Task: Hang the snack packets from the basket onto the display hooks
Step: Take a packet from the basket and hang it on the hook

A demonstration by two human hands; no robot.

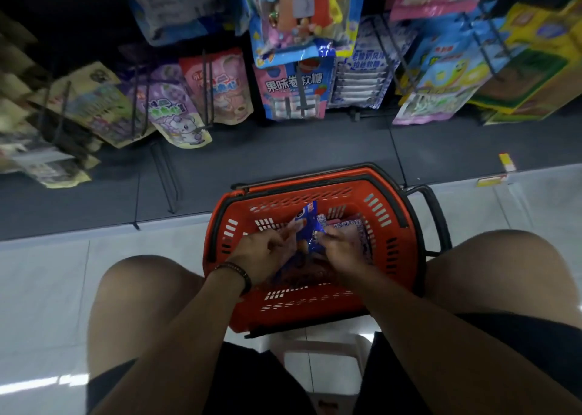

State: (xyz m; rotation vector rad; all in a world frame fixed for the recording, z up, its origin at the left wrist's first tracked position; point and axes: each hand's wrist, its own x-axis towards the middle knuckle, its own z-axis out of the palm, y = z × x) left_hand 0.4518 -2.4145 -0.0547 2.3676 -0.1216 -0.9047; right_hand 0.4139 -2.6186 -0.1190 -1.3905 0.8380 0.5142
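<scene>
Head view: reaching into the red basket (389, 208), pinching with left hand (264, 252) and curling right hand (338, 247) round one blue snack packet (307, 225), probably to peel it off the other packets (349, 227). Sitting close to the display hooks (206, 80), presumably for short reaches.

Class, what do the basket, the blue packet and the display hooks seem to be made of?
Basket: moulded orange-red plastic, matt, shown by its slotted walls. Blue packet: thin glossy plastic film, likely; it crinkles and catches light. Display hooks: thin dark rods, probably metal wire, though blur leaves that open.
</scene>
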